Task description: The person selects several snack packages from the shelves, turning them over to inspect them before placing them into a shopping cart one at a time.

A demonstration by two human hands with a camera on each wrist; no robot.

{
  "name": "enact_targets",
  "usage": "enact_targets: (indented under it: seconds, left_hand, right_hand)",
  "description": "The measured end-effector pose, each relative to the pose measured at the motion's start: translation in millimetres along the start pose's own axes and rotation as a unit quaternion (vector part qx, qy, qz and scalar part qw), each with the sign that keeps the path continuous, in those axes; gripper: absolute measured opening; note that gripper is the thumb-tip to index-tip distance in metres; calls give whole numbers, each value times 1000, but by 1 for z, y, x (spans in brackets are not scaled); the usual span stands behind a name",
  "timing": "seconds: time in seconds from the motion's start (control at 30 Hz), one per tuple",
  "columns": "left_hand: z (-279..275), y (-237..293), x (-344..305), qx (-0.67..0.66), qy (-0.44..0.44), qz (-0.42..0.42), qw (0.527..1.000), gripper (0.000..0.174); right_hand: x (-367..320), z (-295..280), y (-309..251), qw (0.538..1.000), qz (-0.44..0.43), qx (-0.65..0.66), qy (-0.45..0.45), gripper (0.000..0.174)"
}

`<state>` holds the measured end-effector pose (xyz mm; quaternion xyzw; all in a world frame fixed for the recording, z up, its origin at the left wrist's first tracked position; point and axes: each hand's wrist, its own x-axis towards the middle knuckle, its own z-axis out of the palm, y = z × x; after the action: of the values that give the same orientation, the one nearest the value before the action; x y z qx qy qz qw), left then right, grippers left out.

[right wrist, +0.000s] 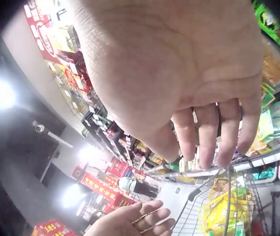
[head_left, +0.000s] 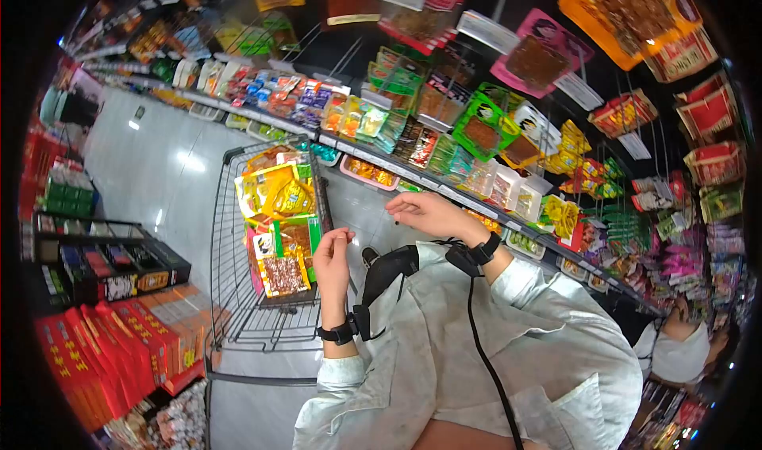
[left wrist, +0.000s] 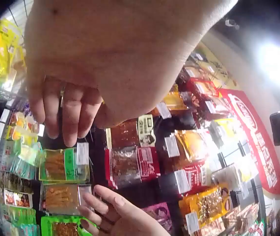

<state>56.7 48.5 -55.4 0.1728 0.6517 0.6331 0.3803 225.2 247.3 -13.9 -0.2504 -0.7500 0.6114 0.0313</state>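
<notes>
My left hand [head_left: 332,258] is raised beside the right side of a wire shopping cart [head_left: 274,335], holding nothing, fingers loosely bent. The right hand [head_left: 429,213] hangs in the air between the cart and the shelf, palm inward, likewise holding nothing. In the right wrist view its fingers [right wrist: 208,132] hang relaxed and slightly apart. Inside the cart lie several snack packets: a yellow bag [head_left: 290,196], a packet with a green edge [head_left: 298,232], and a packet of brown food [head_left: 284,275]. Both wrists wear black straps.
A long snack shelf [head_left: 373,158] runs along the right, with hanging packets such as a green one [head_left: 480,128] and a pink one [head_left: 540,53]. Red gift boxes [head_left: 103,355] and a black display box [head_left: 119,263] stand left of the cart. Another person [head_left: 681,347] is at the lower right.
</notes>
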Motion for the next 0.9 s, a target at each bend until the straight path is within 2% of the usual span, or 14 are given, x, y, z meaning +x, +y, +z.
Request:
enact_targets:
  seconds: [0.23,0.37,0.5,0.67,0.9]
  left_hand:
    - [64,10,25,76,-113,13,991,23]
    - [116,6,33,112,-162,22,980,23]
    - [170,1,35,132,-212,10,968,23]
    - [231,11,29,193,-272,1,943,22]
    - [255,18,37,209,-285,-14,935,21]
  right_hand:
    - [-54,-45,25,994,43,53,86,29]
    - [-81,-69,70,981,20,114,154,29]
    - [-114,-112,69,973,29,147,177,26]
    - [-141,-155,102,950,9,172,259,26]
    - [-139,-190,109,942,5,187,278,26]
